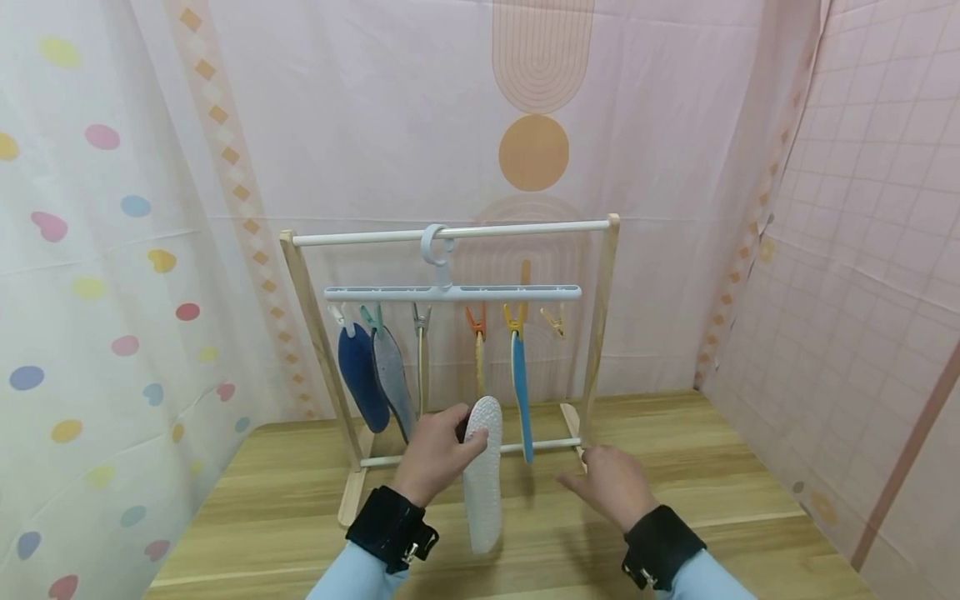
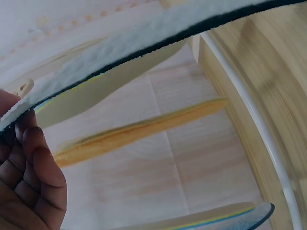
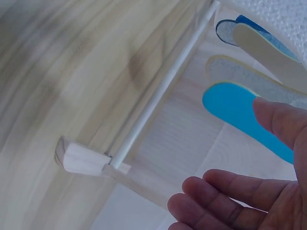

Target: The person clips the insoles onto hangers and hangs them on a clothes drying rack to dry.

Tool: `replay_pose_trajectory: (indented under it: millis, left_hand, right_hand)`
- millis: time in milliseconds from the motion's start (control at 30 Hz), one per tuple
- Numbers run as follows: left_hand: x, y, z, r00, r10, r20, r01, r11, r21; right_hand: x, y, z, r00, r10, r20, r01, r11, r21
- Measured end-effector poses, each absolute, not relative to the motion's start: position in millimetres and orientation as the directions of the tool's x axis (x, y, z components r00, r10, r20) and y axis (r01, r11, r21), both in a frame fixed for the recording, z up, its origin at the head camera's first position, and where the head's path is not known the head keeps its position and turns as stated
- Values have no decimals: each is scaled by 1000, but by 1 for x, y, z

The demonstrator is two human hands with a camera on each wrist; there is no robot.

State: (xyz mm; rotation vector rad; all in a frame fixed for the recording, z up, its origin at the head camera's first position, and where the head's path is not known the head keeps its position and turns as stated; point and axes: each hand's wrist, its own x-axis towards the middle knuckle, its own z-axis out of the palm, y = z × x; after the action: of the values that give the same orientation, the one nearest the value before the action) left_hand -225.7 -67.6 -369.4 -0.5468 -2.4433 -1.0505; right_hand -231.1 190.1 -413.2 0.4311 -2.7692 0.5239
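My left hand (image 1: 437,454) pinches a white, bumpy-textured insole (image 1: 483,500) near its upper end and keeps it upright in front of the drying rack. In the left wrist view this insole shows a dark underside along its edge. My right hand (image 1: 615,483) holds nothing, its fingers spread loosely near the rack's right foot. Behind the hands, clips on a pale blue hanger (image 1: 382,294) carry a dark blue insole (image 1: 362,379), a greyish one (image 1: 392,371), a beige one (image 3: 266,50), a yellowish one (image 2: 139,132) and a bright blue one (image 1: 521,400). A pale yellow clip (image 1: 555,321) at the right end grips nothing.
The hanger hooks over the white top bar (image 1: 525,227) of a wooden-legged rack (image 1: 600,325). A white lower bar (image 3: 168,79) joins its feet on the wood-grain table (image 1: 720,483). Patterned curtains (image 1: 660,125) stand behind and at both sides.
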Motion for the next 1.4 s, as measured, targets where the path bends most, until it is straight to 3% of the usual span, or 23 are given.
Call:
replay_pose_trajectory:
  millis: [800, 1400]
  left_hand:
    - [-235, -35, -355, -808, 182, 560, 526, 649, 549]
    - [-244, -10, -350, -858, 115, 501, 440, 668, 600]
  right_hand:
    - [-247, 198, -381, -932, -185, 313, -281, 914, -294]
    - [-263, 201, -351, -896, -197, 398, -305, 925, -228]
